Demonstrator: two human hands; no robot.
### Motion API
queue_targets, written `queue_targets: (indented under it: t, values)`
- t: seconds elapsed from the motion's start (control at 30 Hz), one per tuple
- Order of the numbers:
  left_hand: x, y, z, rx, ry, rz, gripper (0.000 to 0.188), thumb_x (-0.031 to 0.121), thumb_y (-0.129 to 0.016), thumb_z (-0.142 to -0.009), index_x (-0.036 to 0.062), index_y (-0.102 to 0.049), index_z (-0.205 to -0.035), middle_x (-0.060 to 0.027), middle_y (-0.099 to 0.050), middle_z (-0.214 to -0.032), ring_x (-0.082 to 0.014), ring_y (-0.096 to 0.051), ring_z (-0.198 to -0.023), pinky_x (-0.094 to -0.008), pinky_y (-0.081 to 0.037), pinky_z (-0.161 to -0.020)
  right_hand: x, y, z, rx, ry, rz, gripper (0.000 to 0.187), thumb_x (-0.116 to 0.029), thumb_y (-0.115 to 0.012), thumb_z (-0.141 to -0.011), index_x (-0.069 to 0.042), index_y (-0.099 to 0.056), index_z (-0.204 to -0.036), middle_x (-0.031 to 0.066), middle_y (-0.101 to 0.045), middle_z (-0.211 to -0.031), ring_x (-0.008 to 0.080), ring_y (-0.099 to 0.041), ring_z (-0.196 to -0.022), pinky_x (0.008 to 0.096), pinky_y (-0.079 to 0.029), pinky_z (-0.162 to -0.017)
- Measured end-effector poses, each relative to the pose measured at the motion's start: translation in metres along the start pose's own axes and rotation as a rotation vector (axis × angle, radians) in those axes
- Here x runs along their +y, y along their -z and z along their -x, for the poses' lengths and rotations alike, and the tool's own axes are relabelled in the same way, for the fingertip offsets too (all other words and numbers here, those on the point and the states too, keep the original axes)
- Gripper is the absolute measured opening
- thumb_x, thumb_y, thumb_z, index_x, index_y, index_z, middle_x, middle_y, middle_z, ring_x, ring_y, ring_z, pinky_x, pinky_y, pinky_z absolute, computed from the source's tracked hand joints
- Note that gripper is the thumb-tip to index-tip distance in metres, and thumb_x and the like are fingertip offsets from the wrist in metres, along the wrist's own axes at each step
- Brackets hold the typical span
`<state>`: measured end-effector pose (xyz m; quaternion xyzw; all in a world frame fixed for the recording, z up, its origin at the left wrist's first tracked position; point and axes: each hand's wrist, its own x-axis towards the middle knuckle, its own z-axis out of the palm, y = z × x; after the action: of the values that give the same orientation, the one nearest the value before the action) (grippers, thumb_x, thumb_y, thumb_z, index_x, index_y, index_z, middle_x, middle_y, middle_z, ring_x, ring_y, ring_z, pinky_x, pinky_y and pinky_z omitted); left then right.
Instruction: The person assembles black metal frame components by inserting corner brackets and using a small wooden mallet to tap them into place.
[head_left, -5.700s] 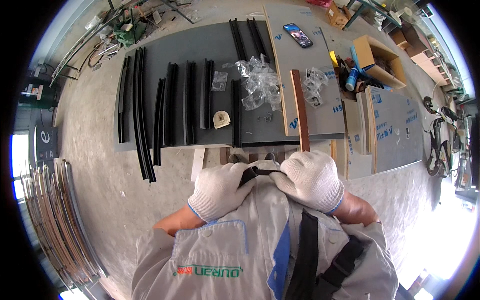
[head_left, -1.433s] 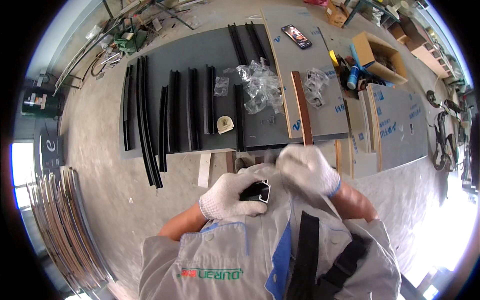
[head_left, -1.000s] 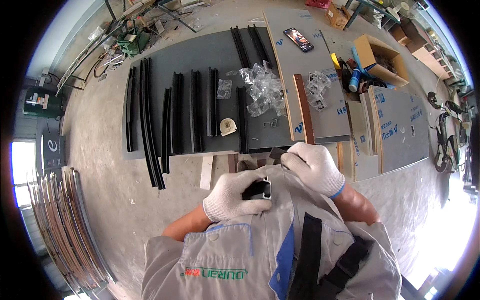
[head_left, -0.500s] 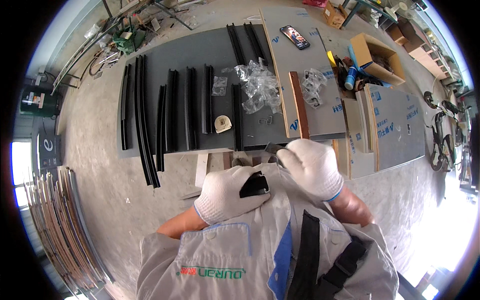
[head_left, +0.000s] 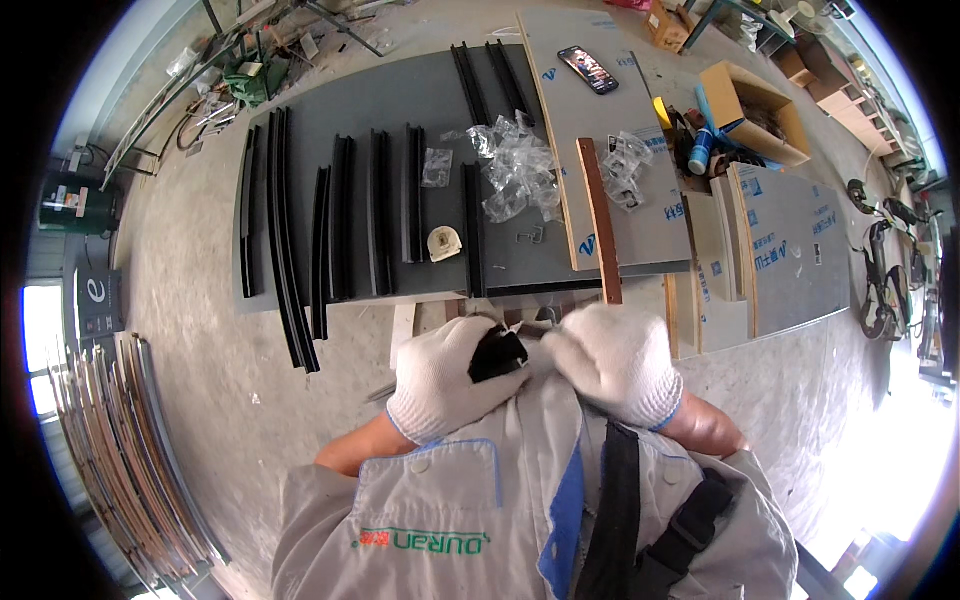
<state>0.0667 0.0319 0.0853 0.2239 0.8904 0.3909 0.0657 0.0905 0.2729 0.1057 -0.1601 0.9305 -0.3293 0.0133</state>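
My left hand (head_left: 440, 375), in a white knit glove, grips a black profile (head_left: 497, 357) whose cut end points toward my chest. The rest of that piece is mostly out of sight beneath the hand. My gloved right hand (head_left: 620, 365) is closed close beside it, fingertips partly smeared by motion; whatever is in them cannot be made out. Beyond the hands, several black profile strips (head_left: 342, 220) lie lengthwise on the dark grey table (head_left: 300, 110). Among them sit a cream tape measure (head_left: 444, 243) and clear plastic bags (head_left: 515, 170).
A brown wooden strip (head_left: 598, 215) overhangs the near edge of a grey panel (head_left: 590, 120), which also bears a phone (head_left: 588, 70). To the right are an open cardboard box (head_left: 755, 115) and leaning boards (head_left: 790, 250). Long rods (head_left: 120, 460) stand at left.
My right hand has moved down and left toward the black profile. The dark piece that showed at its fingertips is now hidden. The left hand and profile have shifted slightly up and left.
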Motion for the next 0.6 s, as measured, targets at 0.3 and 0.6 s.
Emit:
queue_targets:
  t: [0.3,0.6]
  values:
    - [0.004,0.001,-0.001,0.013,-0.025,-0.166,0.044,0.035,-0.097,-0.068,0.0071,-0.072,-0.091,-0.0098,-0.073,-0.087,-0.0297,-0.074,-0.077,-0.0407,-0.059,-0.07,-0.01,0.009,0.006,-0.052,-0.066,-0.235,0.017,-0.021,-0.071,-0.098,-0.008,-0.079,-0.106,0.0122,-0.074,-0.084,0.0313,-0.073,-0.074,0.04,-0.057,-0.065]
    - [0.003,-0.004,-0.002,0.058,-0.111,-0.294,0.042,0.038,-0.099,-0.064,0.0115,-0.072,-0.081,-0.0076,-0.067,-0.075,-0.0288,-0.069,-0.068,-0.0413,-0.054,-0.061,-0.01,0.01,0.007,-0.108,-0.049,-0.175,0.022,-0.024,-0.07,-0.099,-0.009,-0.078,-0.112,0.012,-0.075,-0.084,0.0307,-0.074,-0.072,0.0402,-0.058,-0.065]
